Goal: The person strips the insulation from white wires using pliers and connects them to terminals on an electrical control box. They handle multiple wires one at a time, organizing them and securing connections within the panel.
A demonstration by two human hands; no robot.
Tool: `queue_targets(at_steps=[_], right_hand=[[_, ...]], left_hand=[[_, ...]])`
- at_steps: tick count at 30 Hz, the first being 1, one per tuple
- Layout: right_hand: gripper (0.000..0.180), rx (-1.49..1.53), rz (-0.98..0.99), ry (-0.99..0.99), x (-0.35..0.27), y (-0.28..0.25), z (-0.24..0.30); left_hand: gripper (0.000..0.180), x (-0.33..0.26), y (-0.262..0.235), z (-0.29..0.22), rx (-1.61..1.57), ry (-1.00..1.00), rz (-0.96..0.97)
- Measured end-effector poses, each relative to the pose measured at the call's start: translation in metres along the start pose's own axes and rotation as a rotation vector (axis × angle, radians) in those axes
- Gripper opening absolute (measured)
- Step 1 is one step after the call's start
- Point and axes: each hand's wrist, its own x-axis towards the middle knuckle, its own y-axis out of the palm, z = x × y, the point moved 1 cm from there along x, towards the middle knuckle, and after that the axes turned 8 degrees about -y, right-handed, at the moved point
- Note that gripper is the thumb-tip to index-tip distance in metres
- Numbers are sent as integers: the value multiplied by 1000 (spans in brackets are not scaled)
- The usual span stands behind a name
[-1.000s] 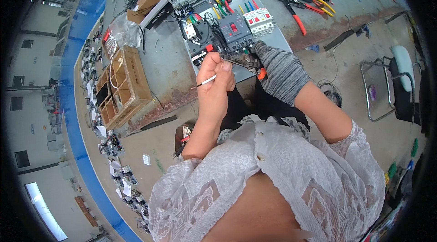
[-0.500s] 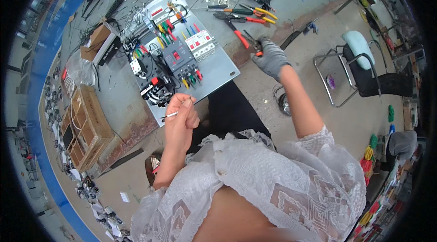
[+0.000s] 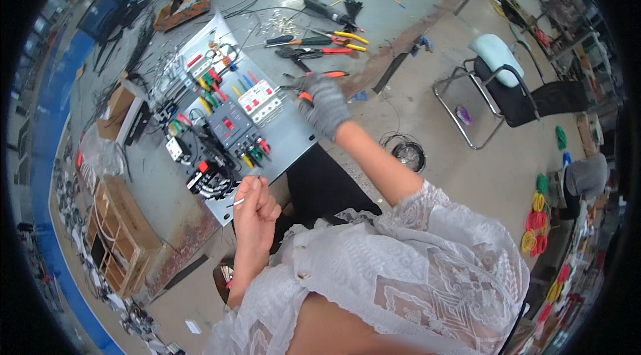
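My bare left hand [image 3: 257, 205] is closed in front of the panel's near edge, pinching a short thin wire [image 3: 238, 203]; its white end sticks out to the left and a fine tip pokes up above the fingers. My right hand [image 3: 324, 105], in a grey glove, is wrapped round a pair of pliers [image 3: 305, 96] with orange-red handles. Their jaws point left beside the white breakers [image 3: 260, 101]. A grey metal panel [image 3: 294, 129] bears these breakers, a dark moulded-case circuit breaker [image 3: 230, 126] and a cluster of black wiring [image 3: 215, 181].
Beyond my right hand lie red-handled cutters [image 3: 330, 52] and yellow-handled pliers [image 3: 350, 36]. A wooden compartment box [image 3: 123, 231] stands left of the panel. To the right are a chair [image 3: 507, 91] and a coil of dark wire [image 3: 408, 154] on the floor.
My right hand has swung left with the pliers, from beyond the bench edge to beside the white breakers. My left hand keeps its pinch on the wire. The whole view has shifted.
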Motion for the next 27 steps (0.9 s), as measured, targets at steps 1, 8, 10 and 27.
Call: queue_targets(at_steps=[1, 8, 10, 27], right_hand=[[35, 329, -47, 6, -18, 1, 9], [29, 1512, 209, 399, -73, -18, 104], [30, 1506, 216, 386, -67, -14, 109], [20, 613, 14, -299, -80, -23, 163]], left_hand=[[11, 5, 2, 0, -4, -14, 10], [17, 17, 13, 4, 7, -36, 76], [16, 9, 10, -1, 12, -13, 69], [14, 1, -18, -10, -520, 274, 77]])
